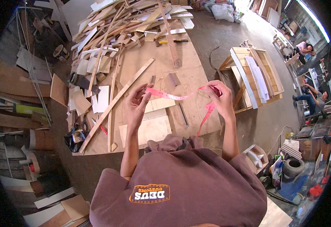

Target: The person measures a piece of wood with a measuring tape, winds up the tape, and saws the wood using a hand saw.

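Observation:
A pink tape measure [173,96] stretches between my two hands above the plywood worktable, sagging slightly in the middle. My left hand [138,103] pinches one end between thumb and fingers. My right hand [220,97] grips it farther along, and the loose part dangles below that hand toward the table's near edge. Under the tape lie pale wooden boards [150,130] and a dark, thin pencil-like rod [183,115]. A long wooden strip [116,104] runs diagonally beside my left hand.
Scrap wood [109,41] is heaped on the far part of the worktable [195,68], with a yellow-and-black hammer [172,42] near it. A wooden frame [254,75] stands on the floor to the right. Two people sit farther right. A black bag [73,143] is at the table's left corner.

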